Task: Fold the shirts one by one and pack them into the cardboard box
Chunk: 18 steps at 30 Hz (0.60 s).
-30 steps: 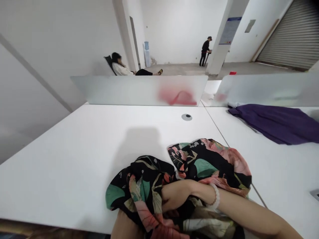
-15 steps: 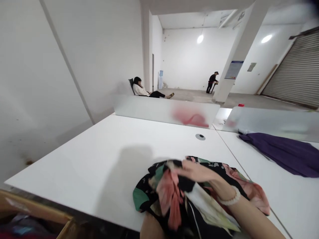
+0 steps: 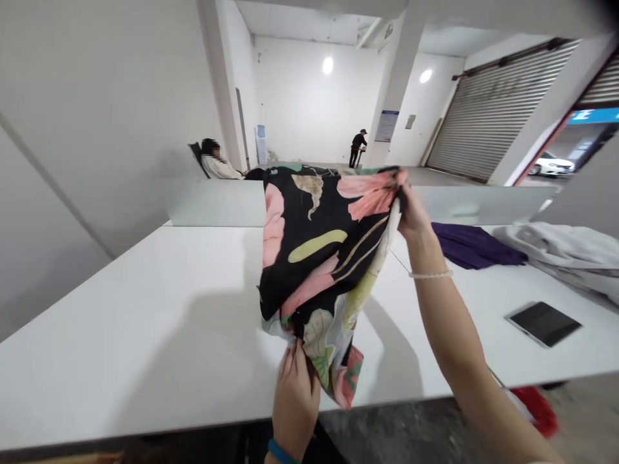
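A black cloth garment (image 3: 309, 251) with pink, green and cream floral print hangs spread between my hands over the white table. Its exact kind does not show. My right hand (image 3: 411, 206), raised with a pale bead bracelet at the wrist, is closed on the upper right corner of the cloth. Lower down, near the table's front edge, my left hand (image 3: 296, 383) is closed on the bottom part, a blue band around its wrist. The lower right end of the fabric dangles in folds.
On the white table (image 3: 193, 361) lie a purple cloth (image 3: 476, 245), a white cloth (image 3: 565, 248) and a black-screened tablet (image 3: 546, 323). A frosted divider (image 3: 217, 203) runs along the back. Beyond it, one person (image 3: 217, 161) reclines and another (image 3: 358, 147) stands.
The floral garment has gone from a bunched heap on the table to being lifted and spread. My right hand has risen with its corner. The view has turned to the right.
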Tool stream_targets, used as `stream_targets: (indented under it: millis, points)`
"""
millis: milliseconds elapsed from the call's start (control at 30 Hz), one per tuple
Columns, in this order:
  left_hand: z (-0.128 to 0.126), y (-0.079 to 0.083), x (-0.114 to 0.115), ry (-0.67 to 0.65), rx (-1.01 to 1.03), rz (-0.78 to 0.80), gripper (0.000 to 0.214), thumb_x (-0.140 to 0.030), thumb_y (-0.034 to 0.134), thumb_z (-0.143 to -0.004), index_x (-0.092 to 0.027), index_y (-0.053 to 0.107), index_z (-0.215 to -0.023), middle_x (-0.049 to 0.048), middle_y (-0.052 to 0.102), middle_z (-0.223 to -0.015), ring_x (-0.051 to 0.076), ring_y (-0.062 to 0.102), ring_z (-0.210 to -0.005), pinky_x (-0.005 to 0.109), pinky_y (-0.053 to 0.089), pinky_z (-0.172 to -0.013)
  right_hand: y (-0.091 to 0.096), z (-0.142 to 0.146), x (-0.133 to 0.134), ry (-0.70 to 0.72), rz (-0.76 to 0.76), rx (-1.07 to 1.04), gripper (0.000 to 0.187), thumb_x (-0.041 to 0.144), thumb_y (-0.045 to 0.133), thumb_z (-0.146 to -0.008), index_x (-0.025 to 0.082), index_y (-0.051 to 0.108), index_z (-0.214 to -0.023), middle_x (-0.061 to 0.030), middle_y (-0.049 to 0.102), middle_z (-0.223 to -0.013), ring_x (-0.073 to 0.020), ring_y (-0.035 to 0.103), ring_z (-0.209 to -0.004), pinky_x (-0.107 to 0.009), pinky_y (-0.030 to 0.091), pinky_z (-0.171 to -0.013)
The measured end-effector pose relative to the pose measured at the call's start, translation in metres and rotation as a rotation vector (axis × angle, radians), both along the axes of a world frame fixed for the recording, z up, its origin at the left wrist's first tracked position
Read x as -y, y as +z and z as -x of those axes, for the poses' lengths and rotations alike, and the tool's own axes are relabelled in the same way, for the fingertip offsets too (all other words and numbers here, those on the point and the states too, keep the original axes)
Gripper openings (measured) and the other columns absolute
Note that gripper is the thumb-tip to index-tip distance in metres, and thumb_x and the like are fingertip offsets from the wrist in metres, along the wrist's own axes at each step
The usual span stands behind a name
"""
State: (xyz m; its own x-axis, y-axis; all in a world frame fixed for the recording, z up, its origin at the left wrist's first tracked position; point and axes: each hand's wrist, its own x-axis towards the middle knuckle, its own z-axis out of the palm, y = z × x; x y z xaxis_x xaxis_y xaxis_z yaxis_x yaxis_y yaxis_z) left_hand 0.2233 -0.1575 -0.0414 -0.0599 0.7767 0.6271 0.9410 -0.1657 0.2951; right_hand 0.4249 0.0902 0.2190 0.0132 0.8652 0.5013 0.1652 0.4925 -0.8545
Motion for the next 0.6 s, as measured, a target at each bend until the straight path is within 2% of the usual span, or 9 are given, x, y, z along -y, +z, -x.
stream_targets:
  millis: [100, 167, 233, 300, 367, 433, 467, 533, 600]
  points:
    - [-0.003, 0.005, 0.001, 0.024, -0.044, 0.034, 0.032, -0.010, 0.040, -0.080, -0.007, 0.055, -0.109, 0.0146, 0.065, -0.096, 0.027, 0.060, -0.094, 0.041, 0.051, -0.080, -0.035, -0.040, 0.014, -0.127, 0.095, 0.206, 0.023, 0.034, 0.059, -0.077, 0.018, 0.056, -0.061, -0.0051, 0.061, -0.064, -0.0192, 0.060, -0.077, -0.028, 0.045, -0.070]
    - [-0.005, 0.006, 0.001, 0.018, -0.079, 0.045, 0.029, -0.009, 0.041, -0.081, -0.010, 0.056, -0.106, 0.0124, 0.064, -0.097, 0.027, 0.059, -0.095, 0.042, 0.050, -0.083, -0.058, -0.049, 0.037, -0.139, 0.147, 0.375, 0.019, 0.025, 0.063, -0.074, 0.017, 0.056, -0.057, -0.0048, 0.060, -0.061, -0.0184, 0.058, -0.072, -0.029, 0.044, -0.069]
    - [-0.006, 0.005, 0.001, 0.002, -0.106, 0.022, 0.030, -0.010, 0.042, -0.083, -0.010, 0.054, -0.110, 0.0133, 0.063, -0.104, 0.028, 0.057, -0.100, 0.044, 0.048, -0.087, -0.081, -0.040, 0.066, 0.010, 0.151, 0.605, 0.014, 0.027, 0.059, -0.079, 0.016, 0.063, -0.071, -0.0071, 0.065, -0.073, -0.0182, 0.059, -0.073, -0.030, 0.045, -0.071]
    - [-0.006, 0.003, 0.000, -0.005, -0.121, -0.015, 0.032, -0.011, 0.042, -0.084, -0.009, 0.053, -0.114, 0.0149, 0.062, -0.107, 0.029, 0.057, -0.101, 0.045, 0.048, -0.088, -0.104, -0.020, 0.092, 0.272, 0.071, 0.830, 0.024, 0.032, 0.052, -0.087, 0.015, 0.064, -0.098, -0.0115, 0.065, -0.100, -0.0198, 0.060, -0.090, -0.032, 0.046, -0.079]
    - [-0.004, 0.000, -0.001, -0.001, -0.126, -0.041, 0.034, -0.012, 0.041, -0.085, -0.008, 0.051, -0.117, 0.0159, 0.062, -0.107, 0.029, 0.057, -0.101, 0.045, 0.048, -0.087, -0.129, 0.002, 0.110, 0.459, -0.017, 0.993, 0.043, 0.036, 0.051, -0.089, 0.018, 0.050, -0.128, -0.0146, 0.053, -0.127, -0.0215, 0.056, -0.108, -0.033, 0.045, -0.087]
    - [-0.003, -0.002, -0.002, -0.004, -0.120, -0.049, 0.036, -0.014, 0.041, -0.086, -0.007, 0.049, -0.121, 0.0172, 0.061, -0.108, 0.030, 0.057, -0.102, 0.046, 0.049, -0.087, -0.152, 0.021, 0.116, 0.499, -0.024, 1.136, 0.055, 0.035, 0.053, -0.088, 0.020, 0.038, -0.139, -0.0159, 0.046, -0.134, -0.0222, 0.057, -0.108, -0.033, 0.046, -0.087]
    - [-0.002, -0.003, -0.002, -0.008, -0.110, -0.044, 0.038, -0.014, 0.041, -0.086, -0.007, 0.048, -0.123, 0.0178, 0.061, -0.110, 0.030, 0.057, -0.104, 0.046, 0.048, -0.087, -0.161, 0.028, 0.114, 0.475, -0.003, 1.195, 0.052, 0.032, 0.053, -0.088, 0.020, 0.040, -0.138, -0.0157, 0.048, -0.130, -0.0217, 0.059, -0.102, -0.032, 0.046, -0.084]
    - [-0.002, -0.002, -0.002, -0.021, -0.074, -0.020, 0.043, -0.015, 0.040, -0.087, -0.006, 0.044, -0.129, 0.0186, 0.061, -0.113, 0.030, 0.056, -0.106, 0.046, 0.048, -0.088, -0.168, 0.039, 0.103, 0.393, 0.021, 1.223, 0.034, 0.022, 0.051, -0.088, 0.016, 0.056, -0.121, -0.0128, 0.058, -0.112, -0.0199, 0.062, -0.090, -0.030, 0.046, -0.079]
    - [-0.002, -0.001, -0.002, -0.037, -0.037, 0.009, 0.048, -0.017, 0.040, -0.088, -0.007, 0.038, -0.135, 0.0189, 0.059, -0.118, 0.030, 0.055, -0.110, 0.046, 0.048, -0.090, -0.159, 0.046, 0.089, 0.300, -0.010, 1.088, 0.020, 0.014, 0.048, -0.086, 0.014, 0.063, -0.100, -0.0099, 0.063, -0.096, -0.0188, 0.061, -0.086, -0.029, 0.045, -0.078]
